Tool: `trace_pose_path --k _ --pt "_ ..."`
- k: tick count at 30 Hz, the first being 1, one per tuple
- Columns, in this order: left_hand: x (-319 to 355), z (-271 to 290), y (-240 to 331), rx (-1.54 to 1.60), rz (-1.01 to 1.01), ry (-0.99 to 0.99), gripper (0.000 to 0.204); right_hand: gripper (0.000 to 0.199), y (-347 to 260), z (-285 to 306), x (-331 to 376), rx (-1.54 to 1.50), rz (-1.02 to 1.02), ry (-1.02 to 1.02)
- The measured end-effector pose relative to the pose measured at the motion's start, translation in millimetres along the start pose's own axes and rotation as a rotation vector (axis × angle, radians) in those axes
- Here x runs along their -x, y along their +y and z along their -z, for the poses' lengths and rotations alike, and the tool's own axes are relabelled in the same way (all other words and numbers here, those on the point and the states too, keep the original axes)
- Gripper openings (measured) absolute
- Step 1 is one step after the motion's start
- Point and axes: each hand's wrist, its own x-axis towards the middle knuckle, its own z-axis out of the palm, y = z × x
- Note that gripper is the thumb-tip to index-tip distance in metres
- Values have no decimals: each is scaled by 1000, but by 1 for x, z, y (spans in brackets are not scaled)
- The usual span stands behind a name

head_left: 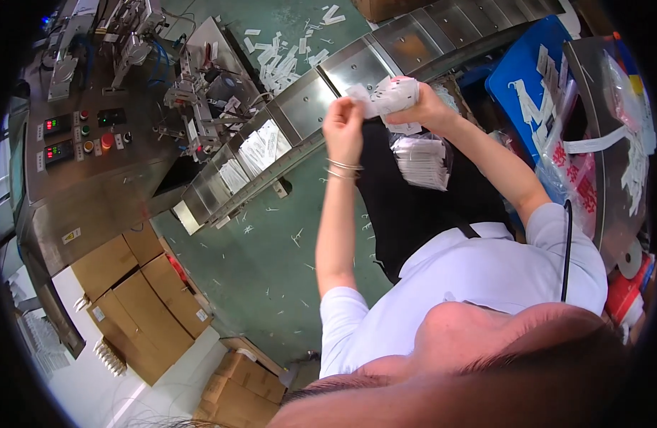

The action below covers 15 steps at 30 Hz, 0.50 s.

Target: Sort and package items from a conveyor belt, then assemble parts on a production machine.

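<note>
My right hand (430, 108) grips a thick, rounded white roll of labels (398, 94) with dark marks and a reddish edge. My left hand (344, 118), a bangle on its wrist, has thumb and fingers closed in a pinch beside the roll. Between the two hands is a white label (362, 100), blurred; its near end meets the left fingertips. Just below the right hand, a clear plastic bag (422, 162) filled with stacked white packets rests on my dark-clothed lap.
A metal conveyor (300, 110) runs diagonally past my hands, with white packets (265, 148) lying in its lower part. At left stands a machine with a button panel (89, 135). Packets lie scattered on the green floor (285, 68). A blue tray (510, 78) is at right, cardboard boxes (146, 310) lower left.
</note>
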Motion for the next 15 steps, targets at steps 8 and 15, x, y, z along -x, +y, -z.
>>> trace_pose_path --k 8,15 --pt "23 -82 -56 221 139 161 27 58 47 34 19 448 360 -8" --pt "22 -89 -74 13 32 181 32 76 59 39 31 443 350 70"
